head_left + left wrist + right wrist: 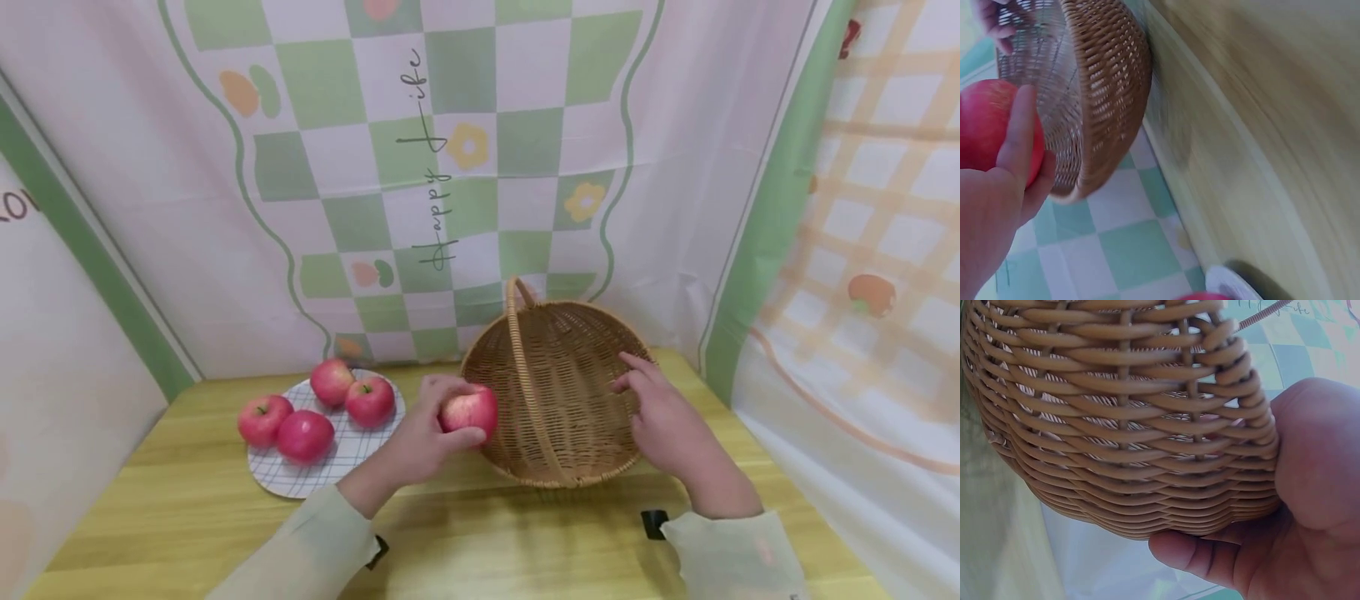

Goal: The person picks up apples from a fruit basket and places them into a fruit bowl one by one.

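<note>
My left hand grips a red apple between thumb and fingers, just in front of the left rim of a wicker basket. In the left wrist view the same apple sits in the curl of the fingers, close to the basket's opening. The right hand holds the basket by its right rim, fingers reaching over the inside. Seen from the right wrist, the thumb lies against the outer weave. The basket is tilted with its opening toward me, and I see no apple in it.
A checked plate left of my left hand bears several red apples. The wooden table ends at a patterned curtain behind. The basket's arched handle rises across its opening.
</note>
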Available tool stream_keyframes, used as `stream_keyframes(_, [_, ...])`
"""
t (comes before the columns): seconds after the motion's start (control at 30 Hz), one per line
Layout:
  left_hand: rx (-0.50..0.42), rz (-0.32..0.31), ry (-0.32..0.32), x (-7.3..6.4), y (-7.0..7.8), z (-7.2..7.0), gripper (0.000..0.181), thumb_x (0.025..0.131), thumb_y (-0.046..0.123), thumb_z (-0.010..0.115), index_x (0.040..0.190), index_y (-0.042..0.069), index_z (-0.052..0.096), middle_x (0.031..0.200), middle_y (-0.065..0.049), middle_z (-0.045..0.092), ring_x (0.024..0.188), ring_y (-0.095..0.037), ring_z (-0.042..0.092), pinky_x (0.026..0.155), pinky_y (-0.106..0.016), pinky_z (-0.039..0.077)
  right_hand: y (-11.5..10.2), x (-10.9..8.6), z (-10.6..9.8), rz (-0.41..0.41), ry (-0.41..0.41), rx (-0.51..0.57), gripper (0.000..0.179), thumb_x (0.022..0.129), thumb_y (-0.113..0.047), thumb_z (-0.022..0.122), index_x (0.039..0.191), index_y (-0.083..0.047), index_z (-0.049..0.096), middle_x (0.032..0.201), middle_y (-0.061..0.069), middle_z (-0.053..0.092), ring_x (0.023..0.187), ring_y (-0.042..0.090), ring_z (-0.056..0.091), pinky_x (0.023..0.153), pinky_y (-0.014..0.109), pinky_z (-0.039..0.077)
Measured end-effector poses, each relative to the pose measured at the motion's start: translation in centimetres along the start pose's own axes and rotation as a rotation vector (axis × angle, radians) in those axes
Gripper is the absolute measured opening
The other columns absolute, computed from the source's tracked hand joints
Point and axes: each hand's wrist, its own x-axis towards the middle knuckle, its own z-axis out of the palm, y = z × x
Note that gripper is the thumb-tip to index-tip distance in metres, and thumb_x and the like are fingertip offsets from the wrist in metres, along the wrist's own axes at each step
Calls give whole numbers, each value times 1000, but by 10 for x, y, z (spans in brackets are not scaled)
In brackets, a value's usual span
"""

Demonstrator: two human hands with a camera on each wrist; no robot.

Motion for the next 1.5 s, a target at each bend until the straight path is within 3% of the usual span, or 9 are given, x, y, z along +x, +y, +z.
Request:
stream_keyframes(0.23, [-202, -99, 96, -29, -5, -31, 47, 79, -2, 82, 120, 13, 64, 141, -11, 32, 122, -44, 42, 65, -47, 59, 2, 3, 0, 3, -7, -1, 41, 77, 21, 48, 115, 7, 54, 154, 27, 27, 132, 53, 35, 97, 58, 43])
stream_keyframes(0.37, [-62, -117, 170, -47, -14, -51, 48, 76, -2, 84, 117, 17, 68, 144, -4, 36, 129, -36, 39, 85, -45, 55, 4, 3, 1, 5, -6, 1, 41, 77, 21, 48, 115, 7, 55, 154, 28, 28, 132, 54, 34, 99, 60, 40])
stream_keyframes(0.47, [46, -116, 215, -59, -26, -64, 51, 74, -2, 84, 119, 19, 69, 147, -2, 38, 133, -31, 37, 100, -44, 44, 5, 1, 1, 10, -7, 0, 41, 77, 21, 48, 115, 8, 54, 154, 28, 28, 132, 54, 35, 99, 60, 41])
stream_keyframes(0.67, [64, -181, 266, -76, -52, -82, 54, 76, -6, 79, 124, 18, 68, 154, -3, 36, 136, -31, 37, 100, -34, 44, 4, 0, 1, 24, -15, 12, 41, 77, 20, 45, 115, 6, 54, 154, 27, 27, 133, 54, 33, 98, 59, 41])
stream_keyframes(0.87, [115, -208, 276, -82, -60, -87, 53, 76, -6, 80, 123, 18, 70, 154, -3, 38, 139, -32, 33, 99, -36, 45, 3, 0, 0, 32, -21, 22, 42, 77, 20, 45, 116, 6, 54, 155, 27, 26, 133, 54, 33, 100, 62, 39])
stream_keyframes(1.03, [123, -298, 278, -81, -56, -88, 52, 79, -8, 78, 122, 19, 71, 157, -3, 34, 140, -37, 30, 91, -37, 52, 2, 0, 0, 31, -18, 26, 42, 77, 19, 45, 116, 6, 54, 155, 27, 26, 133, 54, 32, 100, 63, 38])
stream_keyframes(1.17, [11, -389, 317, -80, -54, -87, 33, 87, -17, 61, 112, 3, 72, 160, -7, 29, 134, -37, 39, 84, -36, 56, 2, 0, 0, 31, -19, 26, 42, 78, 19, 45, 116, 6, 54, 155, 27, 26, 133, 55, 32, 99, 63, 39])
stream_keyframes(1.3, [-108, -438, 400, -80, -54, -88, 30, 91, -21, 43, 106, -12, 67, 158, -16, 31, 118, -33, 53, 77, -36, 58, 2, 1, 1, 25, -16, 26, 41, 78, 19, 45, 115, 6, 53, 154, 27, 26, 133, 55, 32, 99, 63, 39])
stream_keyframes(1.5, [-127, -460, 410, -81, -55, -88, 24, 90, -19, 47, 104, -14, 65, 158, -20, 29, 108, -31, 59, 77, -36, 58, 1, 1, 1, 28, -22, 26, 41, 78, 19, 46, 116, 5, 54, 155, 27, 26, 133, 55, 31, 100, 64, 38])
